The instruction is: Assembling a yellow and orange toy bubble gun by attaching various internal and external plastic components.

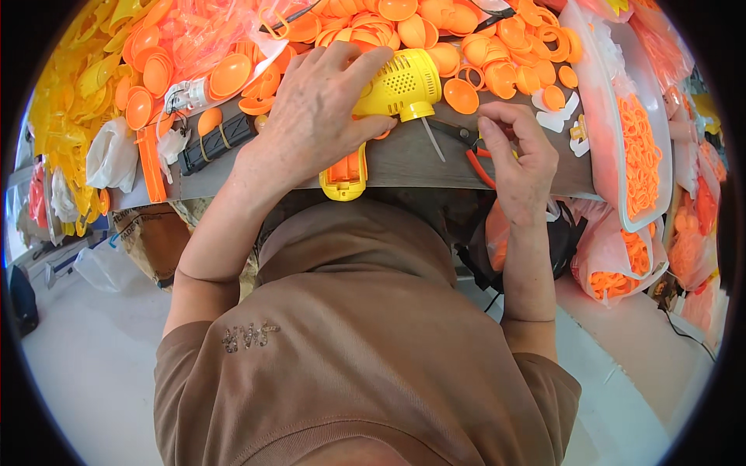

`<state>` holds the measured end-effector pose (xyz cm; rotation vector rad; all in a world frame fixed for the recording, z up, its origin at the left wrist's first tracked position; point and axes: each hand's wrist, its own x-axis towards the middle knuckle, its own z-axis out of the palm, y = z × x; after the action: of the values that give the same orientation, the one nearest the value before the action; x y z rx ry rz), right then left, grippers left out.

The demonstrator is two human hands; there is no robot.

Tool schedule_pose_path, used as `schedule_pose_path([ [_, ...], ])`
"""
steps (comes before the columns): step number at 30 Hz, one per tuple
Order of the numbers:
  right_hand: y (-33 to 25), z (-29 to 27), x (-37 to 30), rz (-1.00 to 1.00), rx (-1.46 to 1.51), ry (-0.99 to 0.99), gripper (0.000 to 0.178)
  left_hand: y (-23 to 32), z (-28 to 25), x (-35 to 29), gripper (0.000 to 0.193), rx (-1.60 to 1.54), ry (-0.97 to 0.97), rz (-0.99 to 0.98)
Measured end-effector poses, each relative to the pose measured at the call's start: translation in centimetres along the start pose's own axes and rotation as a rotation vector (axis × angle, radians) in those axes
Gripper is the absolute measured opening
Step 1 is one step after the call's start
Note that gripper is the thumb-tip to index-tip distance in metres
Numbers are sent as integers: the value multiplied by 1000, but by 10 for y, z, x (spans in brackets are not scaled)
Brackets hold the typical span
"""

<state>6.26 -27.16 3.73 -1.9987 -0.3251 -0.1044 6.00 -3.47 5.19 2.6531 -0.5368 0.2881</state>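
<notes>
My left hand [322, 113] is wrapped over a yellow plastic housing [404, 81] shaped like a toy hair dryer, with rows of small holes and a round collar. A thin pale rod [434, 140] slants down from beside the collar. The housing's handle [344, 177], with an orange hollow part, points toward me at the table's edge. To the right, my right hand [522, 159] has its thumb and fingers curled close together; whatever they hold is too small to make out. Beside it lies a cutting tool [478, 165] with dark blades and red handles, partly behind that hand.
Loose orange plastic rounds [461, 95] heap along the back. A black bar [214, 145] and an orange strip [150, 165] lie at left, near yellow parts [70, 116]. At right stands a clear bin [662, 147] of orange rings; a bag [618, 268] hangs below.
</notes>
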Motion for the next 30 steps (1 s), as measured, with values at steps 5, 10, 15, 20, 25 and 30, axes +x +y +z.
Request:
schedule_pose_path([
  [5,6,7,-5,-1,59,-26,11,1,5,3,63,72,48,42],
  [10,14,17,-6,58,131,-75,19,-3,3,6,62,49,37,48],
  [15,6,31,1,207,217,-114,31,-6,6,9,63,58,17,82],
  [20,-1,38,3,333,367,-142,35,-8,5,10,62,35,-13,85],
  [25,-7,39,4,401,490,-161,35,-10,3,3,62,11,-12,72],
  [30,-18,47,1,425,537,-196,36,-8,-4,-13,66,-4,-16,9],
])
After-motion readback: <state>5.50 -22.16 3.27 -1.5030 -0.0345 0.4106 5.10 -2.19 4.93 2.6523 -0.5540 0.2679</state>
